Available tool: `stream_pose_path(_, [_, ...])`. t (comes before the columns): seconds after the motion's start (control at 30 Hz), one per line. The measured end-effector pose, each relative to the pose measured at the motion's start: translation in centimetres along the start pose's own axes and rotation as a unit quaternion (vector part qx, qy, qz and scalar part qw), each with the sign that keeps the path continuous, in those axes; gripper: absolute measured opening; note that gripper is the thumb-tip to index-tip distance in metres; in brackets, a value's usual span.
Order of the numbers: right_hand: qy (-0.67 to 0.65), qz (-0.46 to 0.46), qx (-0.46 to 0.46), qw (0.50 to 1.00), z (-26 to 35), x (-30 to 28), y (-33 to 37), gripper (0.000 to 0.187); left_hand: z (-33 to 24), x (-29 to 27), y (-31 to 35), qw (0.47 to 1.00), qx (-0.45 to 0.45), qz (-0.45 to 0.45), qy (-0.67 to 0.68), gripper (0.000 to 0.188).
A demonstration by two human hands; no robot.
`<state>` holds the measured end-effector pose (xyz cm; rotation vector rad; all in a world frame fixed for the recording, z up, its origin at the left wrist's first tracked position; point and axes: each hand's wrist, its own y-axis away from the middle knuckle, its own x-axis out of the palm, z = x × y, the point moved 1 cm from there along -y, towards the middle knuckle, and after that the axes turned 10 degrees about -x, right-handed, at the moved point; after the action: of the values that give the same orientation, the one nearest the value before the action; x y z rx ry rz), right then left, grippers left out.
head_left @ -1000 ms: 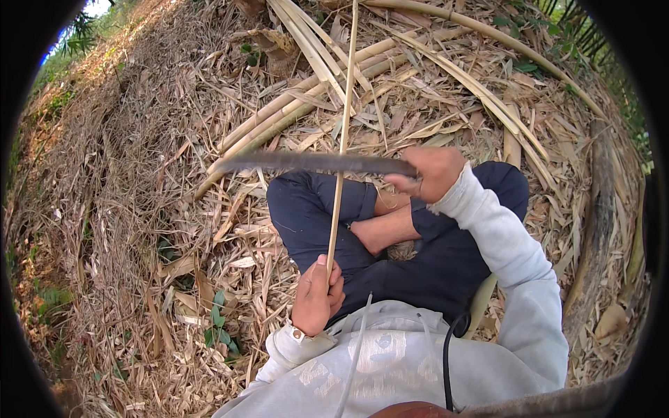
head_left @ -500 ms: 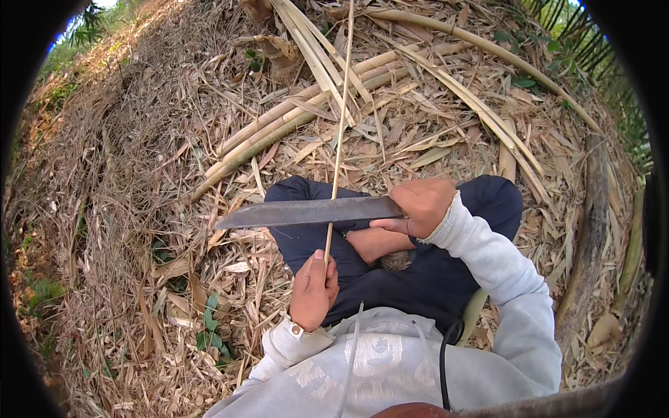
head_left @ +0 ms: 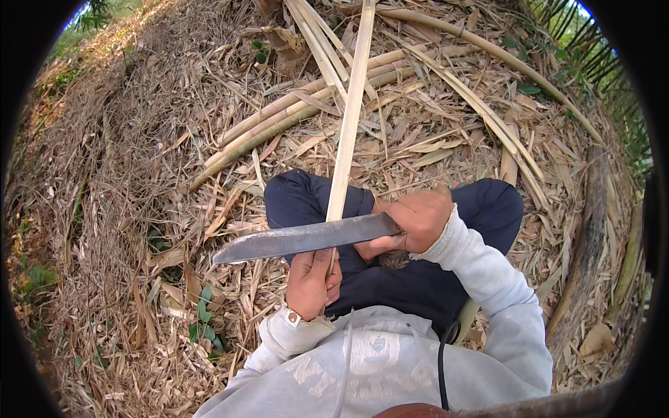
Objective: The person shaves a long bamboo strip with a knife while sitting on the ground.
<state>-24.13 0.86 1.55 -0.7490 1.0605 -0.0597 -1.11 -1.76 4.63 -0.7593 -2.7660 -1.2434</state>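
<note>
My left hand (head_left: 311,284) is closed around the near end of a long pale bamboo strip (head_left: 348,132), which stretches away from me over my lap with its broad flat face showing. In my right hand (head_left: 422,219) is a machete (head_left: 306,239), gripped at the handle, which the fingers hide. Its dark grey blade points left and lies across the strip just beyond my left fingers. Whether the edge bites into the strip cannot be made out.
Several split bamboo strips (head_left: 317,45) lie ahead, crossing thicker bamboo poles (head_left: 279,120). More strips (head_left: 481,104) rest at the right, near a curved pole (head_left: 502,52) and a dark log (head_left: 589,244). A cut stump (head_left: 284,49) stands beyond. Dry leaves cover the ground.
The strip has turned from its narrow edge to its broad face. The machete has come closer to my left hand, and its blade now tilts down at the left tip.
</note>
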Motion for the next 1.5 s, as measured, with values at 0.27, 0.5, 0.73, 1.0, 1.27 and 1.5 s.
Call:
stream_pose_path(0.27, [0.028,0.012,0.014,0.999,0.1,0.3,0.4,0.050,-0.1,0.1,0.3,1.000,-0.009,-0.001,0.027,0.032])
stream_pose_path(0.5, [0.059,-0.017,0.054,0.997,-3.0,1.5,0.9,0.049,0.3,-0.1,-0.8,1.000,0.007,-0.009,-0.016,0.032])
stream_pose_path(0.73, [0.109,-0.027,0.093,0.989,-6.4,0.1,0.5,0.052,-0.1,-0.4,-0.3,1.000,-0.003,0.008,-0.012,0.032])
stream_pose_path(1.0, [0.113,-0.034,0.099,0.988,-7.4,0.4,0.8,0.047,0.2,-1.6,0.7,1.000,-0.015,0.012,-0.009,0.031])
stream_pose_path(1.27, [0.105,-0.035,0.010,0.994,-6.4,1.2,-0.3,0.048,1.6,-2.8,1.3,0.999,-0.011,-0.009,-0.030,0.031])
stream_pose_path(1.5, [0.114,-0.059,0.088,0.988,-8.8,2.2,0.3,0.052,2.9,-3.2,2.4,0.997,0.002,-0.041,-0.061,0.033])
